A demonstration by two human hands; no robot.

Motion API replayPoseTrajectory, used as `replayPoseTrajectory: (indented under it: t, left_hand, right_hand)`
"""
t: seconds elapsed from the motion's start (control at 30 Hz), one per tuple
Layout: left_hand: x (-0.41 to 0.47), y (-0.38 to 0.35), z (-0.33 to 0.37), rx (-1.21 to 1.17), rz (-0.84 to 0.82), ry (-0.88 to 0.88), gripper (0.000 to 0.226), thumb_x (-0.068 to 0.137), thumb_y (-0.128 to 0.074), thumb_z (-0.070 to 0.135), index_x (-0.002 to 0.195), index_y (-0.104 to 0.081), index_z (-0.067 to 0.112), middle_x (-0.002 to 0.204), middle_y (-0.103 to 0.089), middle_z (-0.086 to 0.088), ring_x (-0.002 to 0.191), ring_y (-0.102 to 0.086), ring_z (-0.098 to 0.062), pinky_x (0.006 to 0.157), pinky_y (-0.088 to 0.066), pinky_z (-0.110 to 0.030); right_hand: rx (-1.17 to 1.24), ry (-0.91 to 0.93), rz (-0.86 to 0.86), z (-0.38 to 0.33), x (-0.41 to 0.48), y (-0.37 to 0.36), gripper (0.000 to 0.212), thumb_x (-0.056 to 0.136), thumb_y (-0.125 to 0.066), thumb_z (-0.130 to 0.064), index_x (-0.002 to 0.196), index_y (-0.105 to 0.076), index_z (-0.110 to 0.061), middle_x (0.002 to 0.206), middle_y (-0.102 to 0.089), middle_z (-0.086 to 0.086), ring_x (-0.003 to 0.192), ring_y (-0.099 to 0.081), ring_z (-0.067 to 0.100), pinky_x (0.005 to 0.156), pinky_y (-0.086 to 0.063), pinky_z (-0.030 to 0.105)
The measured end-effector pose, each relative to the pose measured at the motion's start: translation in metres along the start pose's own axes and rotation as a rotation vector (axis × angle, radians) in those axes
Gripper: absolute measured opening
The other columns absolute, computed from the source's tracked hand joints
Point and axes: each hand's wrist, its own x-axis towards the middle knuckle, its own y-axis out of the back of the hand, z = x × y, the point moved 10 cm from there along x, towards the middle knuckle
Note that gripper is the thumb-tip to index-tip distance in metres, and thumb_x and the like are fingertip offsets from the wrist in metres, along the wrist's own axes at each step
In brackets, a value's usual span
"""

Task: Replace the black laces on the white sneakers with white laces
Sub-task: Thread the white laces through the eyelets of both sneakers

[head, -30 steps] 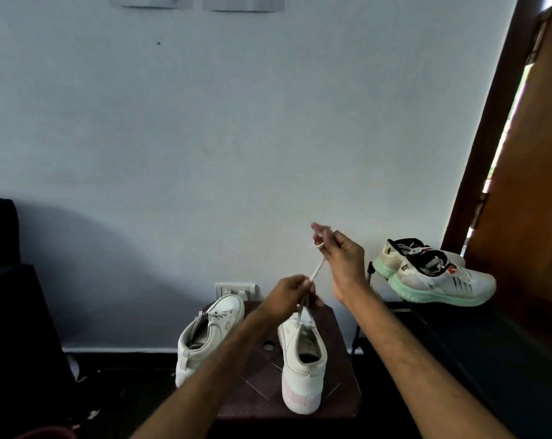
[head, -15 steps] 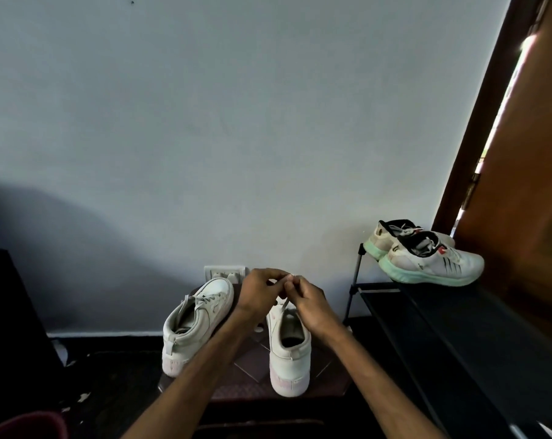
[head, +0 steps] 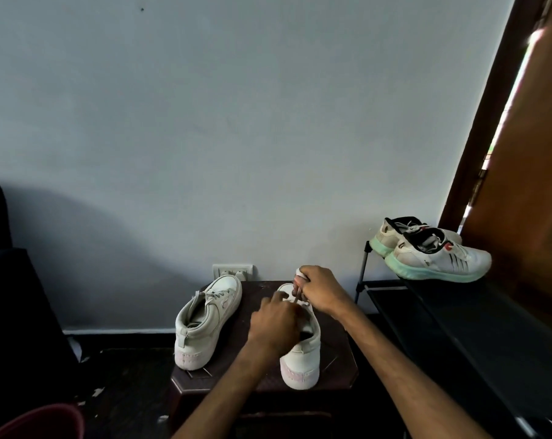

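A pale wall [head: 236, 122] backs a dark tabletop [head: 335, 372] that carries two sneakers. The left sneaker [head: 208, 318] sits laced, apart from the work. The right grip [head: 324, 291] is clenched on a white lace [head: 300, 273] above the toe of the right sneaker [head: 303, 353]. The left grip [head: 274, 324] covers the eyelets, its hold impossible to tell. Green-soled trainers [head: 433, 251] rest on a rack [head: 458, 327] to the right. Half a second ago both grips met over the toe; the left has since dropped toward the opening.

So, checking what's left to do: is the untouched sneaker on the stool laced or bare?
Laced. The left sneaker has pale laces crisscrossing its front; whether they are knotted, I cannot tell.
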Motion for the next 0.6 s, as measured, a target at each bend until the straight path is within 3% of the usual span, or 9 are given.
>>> replayPoseTrajectory:
  t: [0.1, 0.27, 0.4, 0.5, 0.6]
  left_hand:
    - [0.004, -0.009, 0.005, 0.149, -0.096, 0.084, 0.033, 0.092, -0.057, 0.028, 0.120, -0.057, 0.010, 0.122, -0.057, -0.010, 0.112, -0.059, -0.030, 0.087, -0.048, -0.037]
    - [0.010, -0.003, 0.016, 0.061, 0.020, 0.089, 0.027, 0.095, -0.052, 0.015, 0.121, -0.055, 0.008, 0.119, -0.064, -0.009, 0.111, -0.062, -0.024, 0.087, -0.048, -0.030]
    - [0.004, 0.003, 0.009, 0.032, 0.041, 0.051, 0.020, 0.090, -0.049, 0.022, 0.103, -0.060, 0.011, 0.101, -0.067, -0.011, 0.097, -0.063, -0.033, 0.067, -0.039, -0.032]
    - [0.006, 0.003, -0.017, -0.087, -0.031, 0.121, 0.024, 0.077, -0.058, 0.024, 0.063, -0.053, 0.006, 0.064, -0.057, -0.011, 0.080, -0.065, -0.035, 0.057, -0.040, -0.032]
    - [0.009, -0.002, -0.031, -0.263, -0.141, 0.130, 0.022, 0.064, -0.058, 0.022, 0.058, -0.064, 0.001, 0.053, -0.064, -0.009, 0.058, -0.070, -0.024, 0.057, -0.057, -0.029]
  right_hand:
    - [-0.011, -0.033, 0.051, -0.006, 0.001, 0.002, 0.024, 0.089, -0.052, -0.015, 0.069, -0.063, -0.010, 0.075, -0.073, 0.000, 0.075, -0.069, 0.018, 0.075, -0.057, 0.043]
    - [-0.077, -0.031, 0.234, -0.013, -0.027, 0.009, 0.019, 0.082, -0.053, -0.027, 0.073, -0.064, -0.015, 0.077, -0.071, -0.002, 0.075, -0.067, 0.019, 0.073, -0.057, 0.036]
    - [0.007, 0.011, 0.438, -0.006, -0.065, 0.014, 0.019, 0.086, -0.062, -0.017, 0.069, -0.057, -0.012, 0.067, -0.065, -0.002, 0.062, -0.059, 0.012, 0.063, -0.050, 0.037]
    - [0.015, 0.028, 0.346, -0.008, -0.084, -0.001, 0.020, 0.087, -0.059, -0.015, 0.068, -0.052, -0.011, 0.067, -0.062, -0.001, 0.063, -0.057, 0.014, 0.061, -0.045, 0.037]
    - [-0.359, 0.149, 0.024, -0.037, -0.086, -0.022, 0.011, 0.086, -0.056, -0.022, 0.085, -0.063, -0.014, 0.094, -0.068, 0.009, 0.088, -0.063, 0.028, 0.072, -0.044, 0.036]
